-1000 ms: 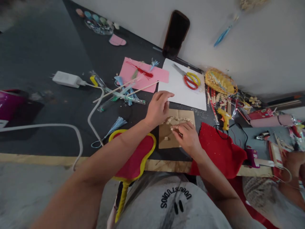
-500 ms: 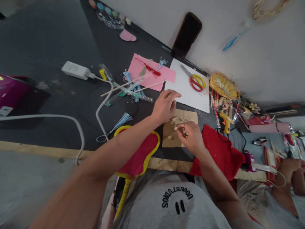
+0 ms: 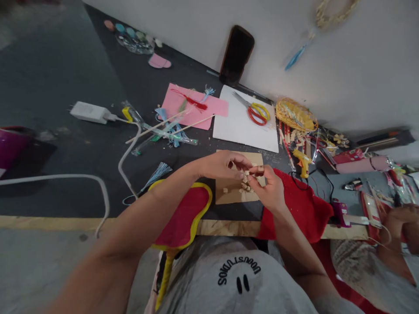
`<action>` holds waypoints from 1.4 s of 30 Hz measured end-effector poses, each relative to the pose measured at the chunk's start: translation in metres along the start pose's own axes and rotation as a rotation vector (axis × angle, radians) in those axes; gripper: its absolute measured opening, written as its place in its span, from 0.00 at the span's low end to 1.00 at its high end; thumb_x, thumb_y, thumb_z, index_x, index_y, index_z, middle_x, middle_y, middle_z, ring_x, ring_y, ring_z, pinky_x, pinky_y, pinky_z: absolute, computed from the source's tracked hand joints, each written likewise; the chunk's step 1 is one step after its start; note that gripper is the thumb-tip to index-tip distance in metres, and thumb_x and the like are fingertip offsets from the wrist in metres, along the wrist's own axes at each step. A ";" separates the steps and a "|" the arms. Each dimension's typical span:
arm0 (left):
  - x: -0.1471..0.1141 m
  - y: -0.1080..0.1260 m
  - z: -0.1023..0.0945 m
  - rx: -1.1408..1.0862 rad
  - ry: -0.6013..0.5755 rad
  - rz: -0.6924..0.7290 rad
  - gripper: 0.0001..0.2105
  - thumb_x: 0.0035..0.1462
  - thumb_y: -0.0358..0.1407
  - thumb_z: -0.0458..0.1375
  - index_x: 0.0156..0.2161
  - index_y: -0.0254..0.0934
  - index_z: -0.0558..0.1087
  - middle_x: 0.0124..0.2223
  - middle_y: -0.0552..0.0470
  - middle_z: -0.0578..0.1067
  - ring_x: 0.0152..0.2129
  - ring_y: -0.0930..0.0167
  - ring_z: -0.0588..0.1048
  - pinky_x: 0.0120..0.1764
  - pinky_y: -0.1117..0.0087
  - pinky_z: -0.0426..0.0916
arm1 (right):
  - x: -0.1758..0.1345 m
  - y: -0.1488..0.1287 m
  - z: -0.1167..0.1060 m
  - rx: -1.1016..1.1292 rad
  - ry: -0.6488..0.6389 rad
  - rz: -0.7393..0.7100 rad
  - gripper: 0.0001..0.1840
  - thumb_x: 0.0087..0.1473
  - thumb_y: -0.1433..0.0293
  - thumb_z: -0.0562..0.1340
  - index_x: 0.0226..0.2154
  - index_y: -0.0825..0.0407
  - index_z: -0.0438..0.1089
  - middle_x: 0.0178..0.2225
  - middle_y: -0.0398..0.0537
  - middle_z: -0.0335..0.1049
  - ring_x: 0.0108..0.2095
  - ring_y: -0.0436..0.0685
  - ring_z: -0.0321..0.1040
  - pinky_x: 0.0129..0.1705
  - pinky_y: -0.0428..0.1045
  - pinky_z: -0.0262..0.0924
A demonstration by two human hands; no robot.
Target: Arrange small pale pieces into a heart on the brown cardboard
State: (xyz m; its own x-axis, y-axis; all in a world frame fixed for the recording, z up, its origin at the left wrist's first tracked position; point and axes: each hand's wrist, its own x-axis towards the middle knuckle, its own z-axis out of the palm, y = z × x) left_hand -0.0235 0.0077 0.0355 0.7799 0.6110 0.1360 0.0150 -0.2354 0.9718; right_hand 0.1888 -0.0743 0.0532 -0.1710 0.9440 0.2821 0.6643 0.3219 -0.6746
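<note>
Left grip (image 3: 226,165): curled nearly closed, fingertips pinching small knobbly cream pieces (image 3: 245,187)
Right grip (image 3: 272,189): thumb and finger pinched on the pieces
Flat tan sheet (image 3: 227,199): beneath both grips

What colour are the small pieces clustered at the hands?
Pale beige: the small pieces show best in the head view.

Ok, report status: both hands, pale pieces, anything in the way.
Right hand pinching pale pieces; left hand at them, grip unclear. Brown card beneath. Nothing seen blocking; red cloth close by.
</note>
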 end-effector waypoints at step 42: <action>0.003 -0.015 0.003 -0.487 0.301 -0.099 0.22 0.48 0.51 0.72 0.39 0.34 0.79 0.34 0.51 0.80 0.26 0.76 0.73 0.32 0.75 0.69 | -0.005 0.018 0.032 -0.530 -0.246 -0.183 0.06 0.64 0.66 0.62 0.37 0.49 0.75 0.37 0.49 0.80 0.44 0.62 0.70 0.47 0.55 0.57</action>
State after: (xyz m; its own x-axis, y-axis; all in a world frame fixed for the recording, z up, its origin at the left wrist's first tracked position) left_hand -0.0191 0.0109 0.0212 0.5760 0.8172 0.0197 -0.2664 0.1648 0.9497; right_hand 0.1784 -0.0706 0.0179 -0.4378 0.8860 0.1527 0.8689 0.4606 -0.1813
